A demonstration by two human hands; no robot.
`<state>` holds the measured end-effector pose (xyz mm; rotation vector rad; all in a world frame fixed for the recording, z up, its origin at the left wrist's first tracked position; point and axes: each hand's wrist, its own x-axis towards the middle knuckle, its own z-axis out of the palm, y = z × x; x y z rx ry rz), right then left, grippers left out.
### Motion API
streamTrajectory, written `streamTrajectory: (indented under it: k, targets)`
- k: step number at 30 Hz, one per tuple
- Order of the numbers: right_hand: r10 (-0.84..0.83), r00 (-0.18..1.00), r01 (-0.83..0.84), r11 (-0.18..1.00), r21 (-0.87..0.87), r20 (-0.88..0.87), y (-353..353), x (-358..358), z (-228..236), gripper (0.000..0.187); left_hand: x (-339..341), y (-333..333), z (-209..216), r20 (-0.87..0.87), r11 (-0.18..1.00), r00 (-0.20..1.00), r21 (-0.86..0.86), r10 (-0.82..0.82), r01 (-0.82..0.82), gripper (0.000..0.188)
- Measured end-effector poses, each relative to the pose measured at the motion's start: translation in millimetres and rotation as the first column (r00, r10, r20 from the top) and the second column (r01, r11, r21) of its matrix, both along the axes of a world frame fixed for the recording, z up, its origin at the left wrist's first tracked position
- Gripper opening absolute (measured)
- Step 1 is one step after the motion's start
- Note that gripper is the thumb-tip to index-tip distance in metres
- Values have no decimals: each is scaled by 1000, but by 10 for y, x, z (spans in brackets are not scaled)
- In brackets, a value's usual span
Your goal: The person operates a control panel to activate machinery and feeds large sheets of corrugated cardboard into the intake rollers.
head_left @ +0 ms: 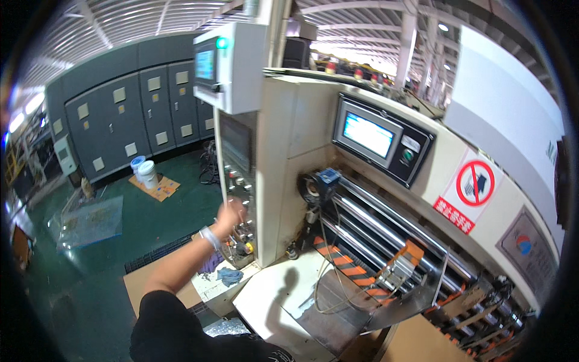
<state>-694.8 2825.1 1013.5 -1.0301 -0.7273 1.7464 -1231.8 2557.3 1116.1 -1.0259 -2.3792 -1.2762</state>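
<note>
My left hand (231, 212) is stretched out to a column of knobs and buttons on the machine's side control panel (241, 181). Its fingers look curled against the panel, and whatever they hold or press is hidden. A pale band (210, 238) circles that wrist, below a black sleeve (166, 323). Under the hand, a yellow-and-red knob (248, 248) sits low on the panel. Near it, a blue cloth (230, 276) lies on a white ledge. My right hand is out of the picture.
A grey-white control box (238, 69) with a lit screen hangs above the panel. On the right are a second screen (368, 134), shiny metal rollers (374, 220) and a hand-warning sign (473, 182). Grey cabinets (136, 105) line the back left; white buckets (147, 174) stand on cardboard.
</note>
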Motion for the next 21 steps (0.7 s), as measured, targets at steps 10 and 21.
streamTrajectory:
  k: [10,21]
  targets:
    - [11,1000,-11,1000,10,28,-312,-67,154,47,-1130,-696,3007,114,747,989,648,99,-150,57]
    - [-260,965,259,965,-47,-28,-603,604,-119,45,-1227,-583,2989,48,548,998,835,33,-58,48]
